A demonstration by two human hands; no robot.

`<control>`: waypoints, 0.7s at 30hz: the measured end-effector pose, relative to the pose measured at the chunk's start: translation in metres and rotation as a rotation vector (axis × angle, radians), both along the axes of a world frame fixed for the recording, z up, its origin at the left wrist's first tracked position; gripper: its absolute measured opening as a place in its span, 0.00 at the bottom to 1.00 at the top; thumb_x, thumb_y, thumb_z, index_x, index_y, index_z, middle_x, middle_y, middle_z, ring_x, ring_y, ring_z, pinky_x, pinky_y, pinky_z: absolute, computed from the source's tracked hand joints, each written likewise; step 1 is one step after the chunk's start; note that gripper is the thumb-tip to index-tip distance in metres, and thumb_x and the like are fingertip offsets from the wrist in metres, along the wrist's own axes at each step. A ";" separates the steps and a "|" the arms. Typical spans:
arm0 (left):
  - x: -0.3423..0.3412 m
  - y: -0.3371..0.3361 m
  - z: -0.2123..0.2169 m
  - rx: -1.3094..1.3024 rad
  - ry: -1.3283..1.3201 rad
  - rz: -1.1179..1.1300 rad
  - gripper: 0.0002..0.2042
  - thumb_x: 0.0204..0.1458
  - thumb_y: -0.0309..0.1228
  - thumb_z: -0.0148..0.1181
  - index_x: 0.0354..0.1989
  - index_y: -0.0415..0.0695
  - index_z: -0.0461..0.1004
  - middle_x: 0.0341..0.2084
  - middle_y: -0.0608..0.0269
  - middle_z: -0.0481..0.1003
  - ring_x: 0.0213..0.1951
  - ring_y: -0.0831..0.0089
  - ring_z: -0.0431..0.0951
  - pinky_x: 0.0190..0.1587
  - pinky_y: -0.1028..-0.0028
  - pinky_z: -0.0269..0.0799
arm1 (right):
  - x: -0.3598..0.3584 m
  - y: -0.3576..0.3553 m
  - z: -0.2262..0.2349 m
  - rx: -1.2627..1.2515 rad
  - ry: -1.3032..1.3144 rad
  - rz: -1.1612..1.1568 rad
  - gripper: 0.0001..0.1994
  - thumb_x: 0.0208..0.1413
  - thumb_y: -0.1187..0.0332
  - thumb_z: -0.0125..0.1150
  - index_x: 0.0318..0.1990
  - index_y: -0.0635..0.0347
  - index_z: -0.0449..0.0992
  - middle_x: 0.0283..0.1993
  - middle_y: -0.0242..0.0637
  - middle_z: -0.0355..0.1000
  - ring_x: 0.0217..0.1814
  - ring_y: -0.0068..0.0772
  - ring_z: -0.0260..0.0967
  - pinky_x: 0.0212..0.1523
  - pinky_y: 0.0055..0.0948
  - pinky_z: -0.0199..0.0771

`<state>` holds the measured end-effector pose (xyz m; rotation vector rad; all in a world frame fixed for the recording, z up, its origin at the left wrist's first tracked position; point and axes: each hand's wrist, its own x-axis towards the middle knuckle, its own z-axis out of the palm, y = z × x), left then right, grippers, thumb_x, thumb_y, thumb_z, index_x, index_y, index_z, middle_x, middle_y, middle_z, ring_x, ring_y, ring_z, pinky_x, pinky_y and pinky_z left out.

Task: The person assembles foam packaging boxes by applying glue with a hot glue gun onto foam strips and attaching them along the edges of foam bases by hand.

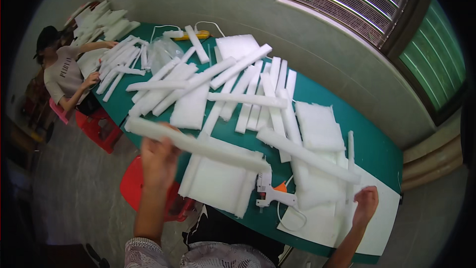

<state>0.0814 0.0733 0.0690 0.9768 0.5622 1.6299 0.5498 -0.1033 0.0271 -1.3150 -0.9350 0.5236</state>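
Note:
A long white foam strip (198,145) is raised over the table, gripped near its left end by my left hand (159,161). Its far end reaches over a white hot glue gun (271,193) with an orange trigger. Below the strip lies a square white foam panel (215,181) with strips along its sides. My right hand (366,203) is at the right, above a white board (379,218). Its fingers are curled together; what they hold, if anything, cannot be made out. Another foam strip (307,156) slants toward that hand.
Several foam strips (248,99) cover the middle of the green table (357,119). Thick foam pads (320,126) lie to their right. At the far left a person (67,69) handles more strips. A red stool (131,181) stands by the table's near edge.

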 end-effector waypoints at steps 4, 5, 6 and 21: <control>0.055 -0.057 -0.022 -0.154 0.169 -0.280 0.11 0.54 0.29 0.59 0.40 0.35 0.68 0.36 0.48 0.76 0.42 0.54 0.78 0.49 0.58 0.73 | -0.091 0.015 0.029 -0.163 -0.082 0.420 0.18 0.51 0.67 0.61 0.49 0.63 0.70 0.43 0.43 0.73 0.42 0.34 0.72 0.40 0.30 0.72; 0.064 -0.066 -0.023 -0.103 0.100 -0.409 0.09 0.53 0.25 0.58 0.41 0.35 0.69 0.39 0.45 0.76 0.44 0.53 0.78 0.52 0.56 0.71 | -0.107 0.020 0.035 -0.157 -0.180 0.565 0.19 0.51 0.66 0.63 0.49 0.64 0.70 0.41 0.43 0.74 0.41 0.34 0.73 0.39 0.29 0.72; 0.066 -0.073 -0.023 -0.094 0.161 -0.471 0.11 0.51 0.23 0.60 0.42 0.35 0.69 0.40 0.44 0.76 0.45 0.52 0.77 0.54 0.55 0.69 | -0.120 0.022 0.040 -0.238 -0.308 0.698 0.20 0.51 0.65 0.64 0.49 0.66 0.70 0.40 0.43 0.74 0.39 0.33 0.74 0.38 0.28 0.73; -0.039 0.010 -0.046 -0.234 1.130 -0.154 0.26 0.52 0.39 0.61 0.55 0.37 0.65 0.40 0.53 0.73 0.33 0.73 0.73 0.32 0.74 0.71 | -0.123 0.034 0.022 -0.372 -0.165 0.231 0.14 0.58 0.70 0.53 0.47 0.70 0.73 0.39 0.40 0.73 0.34 0.25 0.68 0.36 0.24 0.70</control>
